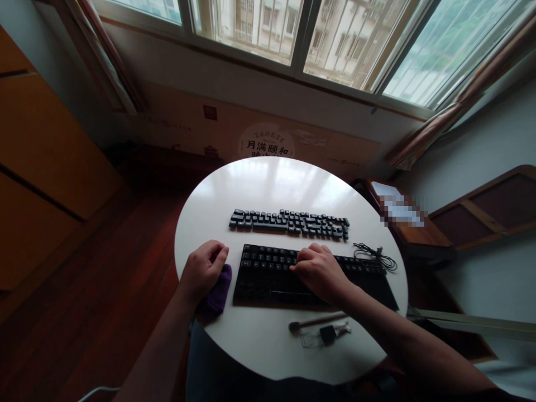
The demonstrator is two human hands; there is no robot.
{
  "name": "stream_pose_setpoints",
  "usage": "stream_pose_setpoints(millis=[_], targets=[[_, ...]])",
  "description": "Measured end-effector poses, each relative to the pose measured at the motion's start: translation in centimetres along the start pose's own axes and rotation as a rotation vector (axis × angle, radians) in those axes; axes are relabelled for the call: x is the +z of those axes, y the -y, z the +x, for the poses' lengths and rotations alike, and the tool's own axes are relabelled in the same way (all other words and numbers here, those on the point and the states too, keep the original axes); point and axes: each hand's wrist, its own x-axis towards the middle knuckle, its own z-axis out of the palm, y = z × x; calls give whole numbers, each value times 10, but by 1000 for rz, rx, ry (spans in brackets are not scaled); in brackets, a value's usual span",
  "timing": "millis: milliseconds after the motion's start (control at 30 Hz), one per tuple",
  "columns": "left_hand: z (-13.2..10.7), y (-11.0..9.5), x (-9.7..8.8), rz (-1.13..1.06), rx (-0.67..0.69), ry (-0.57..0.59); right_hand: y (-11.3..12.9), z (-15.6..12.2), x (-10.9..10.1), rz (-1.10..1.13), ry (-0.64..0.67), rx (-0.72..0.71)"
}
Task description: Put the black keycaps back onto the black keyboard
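Observation:
A black keyboard (pixel 255 287) lies on the round white table (pixel 205 195). Keycaps fill its upper rows, while the lower part shows a bare dark surface. My right hand (pixel 320 271) is over the middle of it, fingers curled and pinched down at the lowest row of caps; anything between the fingertips is hidden. Closed in a loose fist, my left hand (pixel 207 265) rests at the table's left side, against a purple cloth (pixel 220 290). What it holds, if anything, I cannot make out. Loose black keycaps (pixel 268 223) lie in rows beyond the keyboard.
A coiled black cable (pixel 379 257) lies by the keyboard's right end. Nearer me are a thin brush-like stick (pixel 312 321) with a dark tip and a black binder clip (pixel 329 334). A wooden chair (pixel 427 240) stands to the right, windows (pixel 301 39) ahead.

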Motion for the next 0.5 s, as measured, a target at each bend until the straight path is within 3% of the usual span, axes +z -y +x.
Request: stream_pose_setpoints(millis=[333,400,500], targets=[[0,2,0,2,-10,6,-10,-1,-27,176,364,42],[0,3,0,2,-3,3,-21,6,-36,269,346,65],[0,2,-1,6,5,8,-46,31,-48,331,160,169]])
